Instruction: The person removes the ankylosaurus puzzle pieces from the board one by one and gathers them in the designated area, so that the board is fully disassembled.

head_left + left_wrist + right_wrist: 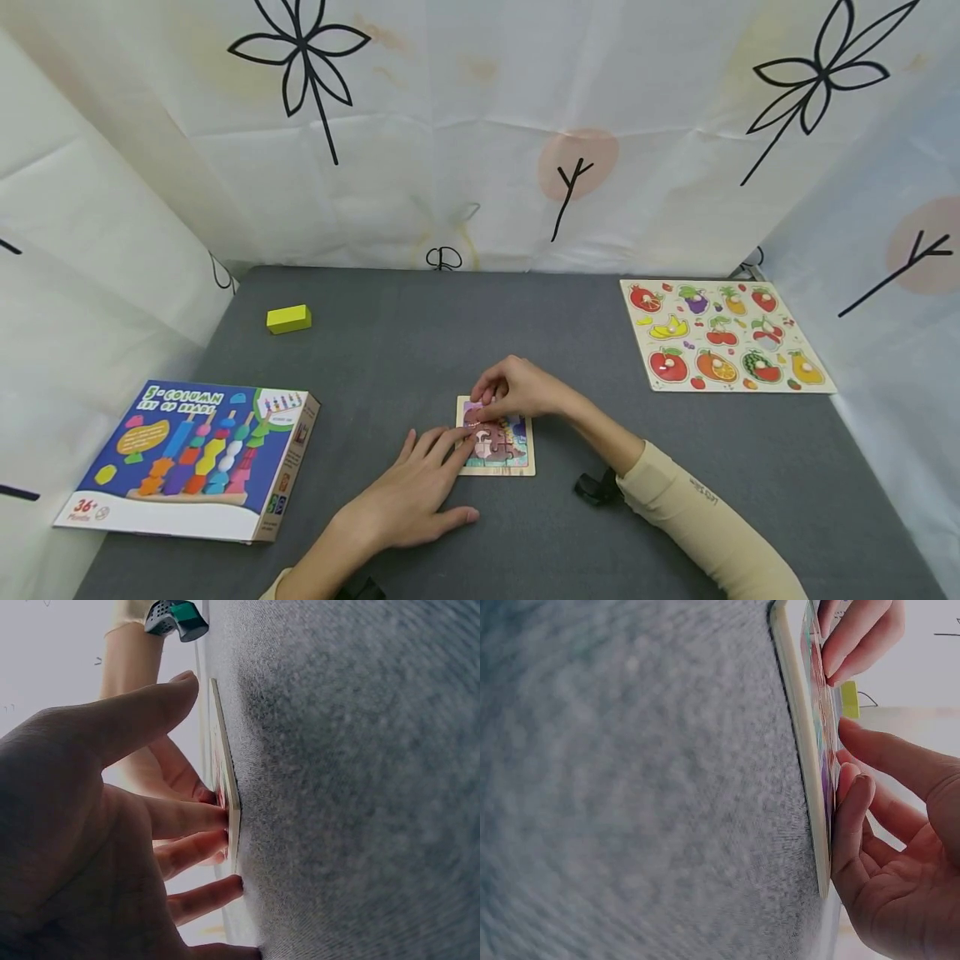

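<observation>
A small square jigsaw puzzle (497, 471) in a light wooden frame lies flat near the middle of the table, its picture brown, pink and purple. My right hand (517, 392) reaches over its upper part from the right, thumb and curled fingers gathered at a puzzle piece (472, 415) near the top left corner. Those fingers largely cover the piece. From the left comes my left hand (420, 492), fingers spread and fairly straight, with fingertips on the puzzle's left side and the thumb out over the table. In the left wrist view, fingertips (217, 817) meet the frame's edge.
At the left stands a blue toy box (195, 458) with stacking columns pictured on it. A yellow block (288, 319) sits farther back. A fruit peg board (727, 337) lies at the back right. White patterned cloth (480, 125) walls in the grey table.
</observation>
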Demonstrator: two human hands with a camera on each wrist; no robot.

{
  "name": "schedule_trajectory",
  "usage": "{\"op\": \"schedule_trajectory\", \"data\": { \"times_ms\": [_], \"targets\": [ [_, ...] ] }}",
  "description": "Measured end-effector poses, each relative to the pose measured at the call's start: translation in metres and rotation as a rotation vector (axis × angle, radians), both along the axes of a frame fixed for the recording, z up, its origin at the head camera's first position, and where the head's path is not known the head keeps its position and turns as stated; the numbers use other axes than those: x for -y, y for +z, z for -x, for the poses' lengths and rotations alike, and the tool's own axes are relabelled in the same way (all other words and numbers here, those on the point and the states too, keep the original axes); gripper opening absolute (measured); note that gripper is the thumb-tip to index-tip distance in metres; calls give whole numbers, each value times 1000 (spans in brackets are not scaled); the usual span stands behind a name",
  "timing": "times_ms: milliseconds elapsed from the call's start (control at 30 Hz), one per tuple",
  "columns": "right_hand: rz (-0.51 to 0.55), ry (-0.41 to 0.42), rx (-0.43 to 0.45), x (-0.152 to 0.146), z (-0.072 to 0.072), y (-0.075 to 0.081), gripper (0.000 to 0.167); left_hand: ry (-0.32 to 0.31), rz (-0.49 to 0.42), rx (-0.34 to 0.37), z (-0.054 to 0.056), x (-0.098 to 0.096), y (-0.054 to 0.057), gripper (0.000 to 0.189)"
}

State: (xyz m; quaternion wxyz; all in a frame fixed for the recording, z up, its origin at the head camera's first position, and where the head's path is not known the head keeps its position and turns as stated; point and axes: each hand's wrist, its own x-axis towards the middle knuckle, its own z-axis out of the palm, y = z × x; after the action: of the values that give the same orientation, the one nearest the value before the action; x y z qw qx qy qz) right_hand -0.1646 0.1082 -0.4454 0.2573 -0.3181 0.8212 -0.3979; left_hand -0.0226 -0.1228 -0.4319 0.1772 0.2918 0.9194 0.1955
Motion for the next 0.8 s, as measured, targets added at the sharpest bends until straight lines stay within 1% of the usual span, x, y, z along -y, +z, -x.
{"op": "schedule_trajectory", "data": {
  "times_ms": [233, 533, 800],
  "targets": [
    [-28, -21, -31, 2, 1, -1, 19, 4, 3, 4, 1, -1, 0, 87],
    [-42, -54, -52, 5, -1, -2, 23, 4, 5, 10, 1, -1, 0, 87],
    [-87, -50, -150, 10, -8, 1, 26, 2, 12, -5, 0, -1, -2, 86]
  ]
}}
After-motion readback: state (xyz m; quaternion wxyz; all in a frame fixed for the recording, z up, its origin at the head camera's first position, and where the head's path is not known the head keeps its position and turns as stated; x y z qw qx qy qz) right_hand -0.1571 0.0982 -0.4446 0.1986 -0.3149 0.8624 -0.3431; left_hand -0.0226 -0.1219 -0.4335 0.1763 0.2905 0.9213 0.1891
